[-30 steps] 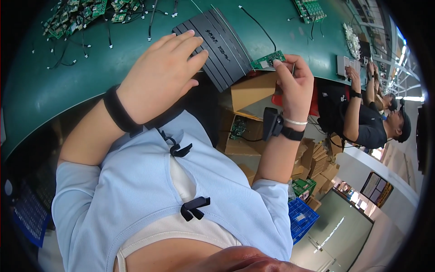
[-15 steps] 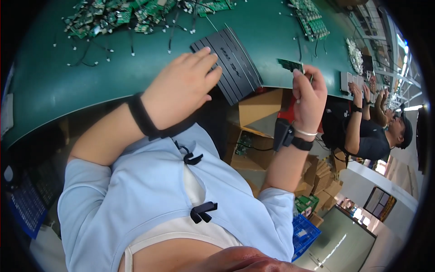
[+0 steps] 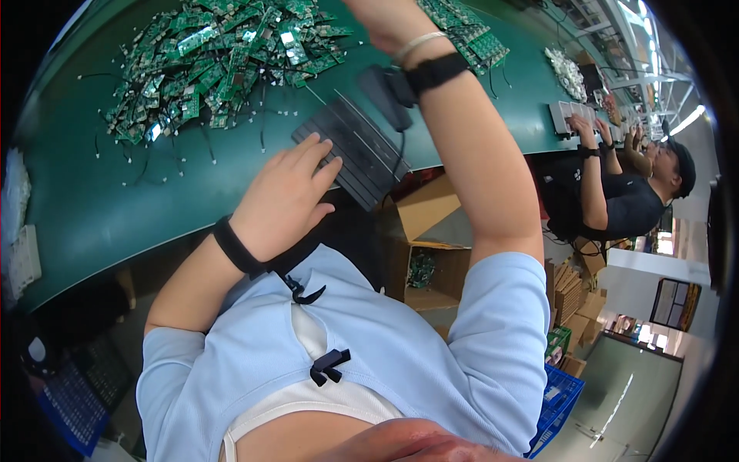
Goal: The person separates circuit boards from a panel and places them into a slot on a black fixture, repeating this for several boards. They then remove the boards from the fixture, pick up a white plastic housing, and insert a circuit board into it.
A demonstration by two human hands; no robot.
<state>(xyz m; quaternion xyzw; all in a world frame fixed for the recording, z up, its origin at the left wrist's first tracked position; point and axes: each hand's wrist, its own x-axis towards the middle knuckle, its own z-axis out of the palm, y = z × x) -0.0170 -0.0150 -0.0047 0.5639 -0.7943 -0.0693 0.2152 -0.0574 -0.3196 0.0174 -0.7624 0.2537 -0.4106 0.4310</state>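
Note:
A black ribbed flat case (image 3: 356, 154) lies slanted at the near edge of the green table (image 3: 77, 223). Spread fingers of my left hand (image 3: 281, 192) rest on its left side, thumb held apart. My right arm reaches across to the far side, past the case. Only the back part of my right hand (image 3: 385, 21) shows at the top edge; its fingers are out of the picture, so whatever they hold is hidden. Left of that hand spreads a large heap of green circuit boards (image 3: 223, 69) with short black cables and white plugs.
Another group of green boards (image 3: 469, 38) lies beyond my right wrist. White small parts (image 3: 566, 73) are piled farther right. A co-worker in black (image 3: 616, 185) sits at the same table. Below the edge stand an open cardboard box (image 3: 435, 269) and a blue crate (image 3: 558, 396).
My right hand has swung up and away from the near right, where it held a small green board. My left hand stays on the case. The view has shifted, showing more of the heap.

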